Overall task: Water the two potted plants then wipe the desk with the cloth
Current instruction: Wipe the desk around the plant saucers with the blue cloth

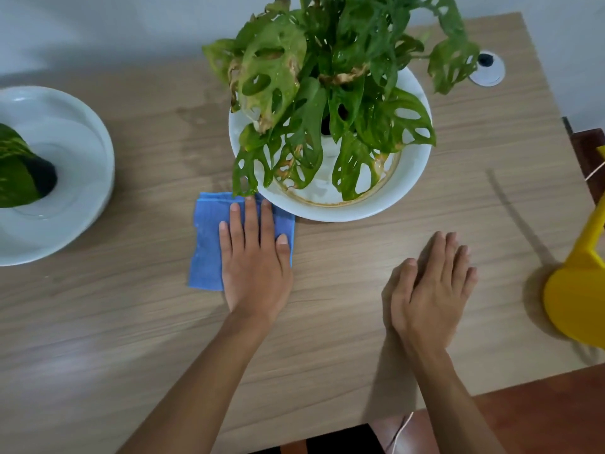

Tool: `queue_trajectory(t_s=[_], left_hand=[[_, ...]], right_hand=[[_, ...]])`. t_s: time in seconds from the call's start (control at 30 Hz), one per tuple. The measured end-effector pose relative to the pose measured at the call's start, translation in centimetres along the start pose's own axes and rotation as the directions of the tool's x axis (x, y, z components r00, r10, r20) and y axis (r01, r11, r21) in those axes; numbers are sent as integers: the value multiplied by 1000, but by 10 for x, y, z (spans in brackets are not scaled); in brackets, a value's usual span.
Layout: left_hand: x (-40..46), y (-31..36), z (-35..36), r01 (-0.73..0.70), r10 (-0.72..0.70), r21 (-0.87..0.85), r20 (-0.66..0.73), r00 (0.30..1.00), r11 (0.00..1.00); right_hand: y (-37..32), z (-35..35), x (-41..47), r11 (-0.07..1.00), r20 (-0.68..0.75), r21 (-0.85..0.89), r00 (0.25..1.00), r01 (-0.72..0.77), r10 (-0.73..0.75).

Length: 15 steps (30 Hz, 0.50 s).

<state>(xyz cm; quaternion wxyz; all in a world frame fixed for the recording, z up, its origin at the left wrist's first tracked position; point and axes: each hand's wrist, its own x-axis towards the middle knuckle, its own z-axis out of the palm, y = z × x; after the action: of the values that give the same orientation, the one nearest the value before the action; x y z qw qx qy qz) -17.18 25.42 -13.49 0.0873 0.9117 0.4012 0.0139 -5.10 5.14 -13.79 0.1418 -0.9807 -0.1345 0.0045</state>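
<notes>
A folded blue cloth (pixel 208 240) lies flat on the wooden desk (pixel 343 322), just left of the front of the big white pot (pixel 407 188). My left hand (pixel 255 260) presses flat on the cloth, fingers together and pointing away from me. My right hand (pixel 432 290) rests flat on the bare desk, to the right, holding nothing. The big pot holds a plant with holed green leaves (pixel 327 93). A second white pot (pixel 75 191) with a green leaf (pixel 16 172) stands at the left edge of view.
A yellow watering can (pixel 576 290) stands at the desk's right edge. A round cable grommet (pixel 487 68) sits in the far right corner. A damp streak (pixel 199 136) shows on the desk left of the big pot. A white wall runs behind.
</notes>
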Motion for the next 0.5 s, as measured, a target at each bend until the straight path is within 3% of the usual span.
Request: queue_trajectory(t_s=[0.3, 0.5], left_hand=[[-20, 29, 7, -43, 43, 1, 18, 999, 999], [-40, 55, 14, -99, 100, -45, 25, 995, 994]], right_hand=[[1, -2, 1, 1000, -4, 26, 1000, 2, -2], [4, -8, -2, 987, 11, 158, 1000, 3, -5]])
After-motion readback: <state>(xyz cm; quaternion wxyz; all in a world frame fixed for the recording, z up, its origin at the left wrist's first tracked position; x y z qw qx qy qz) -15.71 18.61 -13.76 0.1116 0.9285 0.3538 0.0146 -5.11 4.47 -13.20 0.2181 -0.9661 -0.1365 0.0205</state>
